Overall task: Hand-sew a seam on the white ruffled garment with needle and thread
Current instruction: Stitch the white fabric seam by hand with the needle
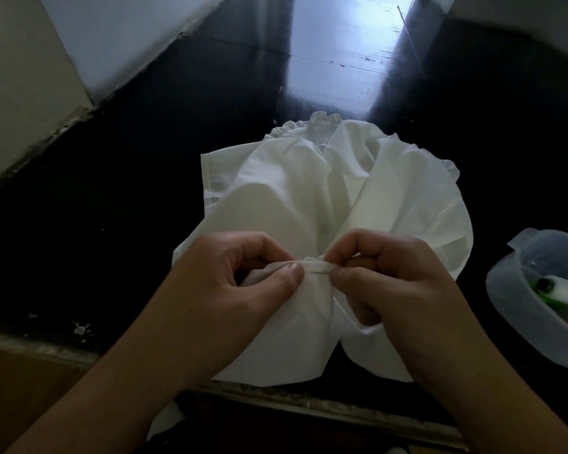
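Both hands, left hand (243,283) and right hand (387,276), pinch a folded hem of the white garment (309,191) at the surface's near edge; stitching seems underway; needle not discernible; next, pull through gently.

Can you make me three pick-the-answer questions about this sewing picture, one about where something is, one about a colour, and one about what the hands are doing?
1. Where is the plastic tub?
A. At the right edge, beside the garment
B. On top of the garment
C. Far back by the wall

2. What colour is the garment?
A. Green
B. White
C. Black

3. What are the left hand and right hand doing?
A. Lying flat on the table
B. Both pinching a folded cloth edge
C. Reaching into the tub

Answers:
1 A, the tub sits on the dark surface to the garment's right.
2 B, the ruffled cloth is plainly white.
3 B, the thumbs and fingers of both hands grip the fold between them.
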The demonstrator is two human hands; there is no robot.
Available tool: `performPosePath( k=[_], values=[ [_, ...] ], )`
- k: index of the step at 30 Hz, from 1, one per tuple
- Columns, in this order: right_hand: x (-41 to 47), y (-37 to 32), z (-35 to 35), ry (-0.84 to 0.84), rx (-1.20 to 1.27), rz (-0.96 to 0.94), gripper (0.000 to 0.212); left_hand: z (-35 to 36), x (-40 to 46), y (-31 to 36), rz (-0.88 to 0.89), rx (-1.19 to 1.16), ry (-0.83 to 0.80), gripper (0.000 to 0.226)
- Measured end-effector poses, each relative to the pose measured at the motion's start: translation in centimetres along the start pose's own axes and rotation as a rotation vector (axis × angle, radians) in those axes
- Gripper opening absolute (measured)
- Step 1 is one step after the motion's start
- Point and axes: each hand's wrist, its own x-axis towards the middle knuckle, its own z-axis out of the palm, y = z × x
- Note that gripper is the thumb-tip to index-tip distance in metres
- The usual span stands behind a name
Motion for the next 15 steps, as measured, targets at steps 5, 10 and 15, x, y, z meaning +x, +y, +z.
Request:
performPosePath(
  k=[5,10,15],
  values=[
    [0.22,0.29,-0.04,-0.033,0.15,0.071,0.014,-0.15,0.02,-0.12,-0.01,-0.029,-0.014,0.014],
    [0.36,0.59,-0.18,-0.08,0.294,0.134,0.017,-0.18,0.12,-0.19,-0.008,-0.047,-0.032,0.016],
    [0.47,0.65,0.12,-0.103,0.452,0.175,0.013,-0.22,0.18,-0.46,-0.015,-0.086,-0.06,0.017]
  ],
)
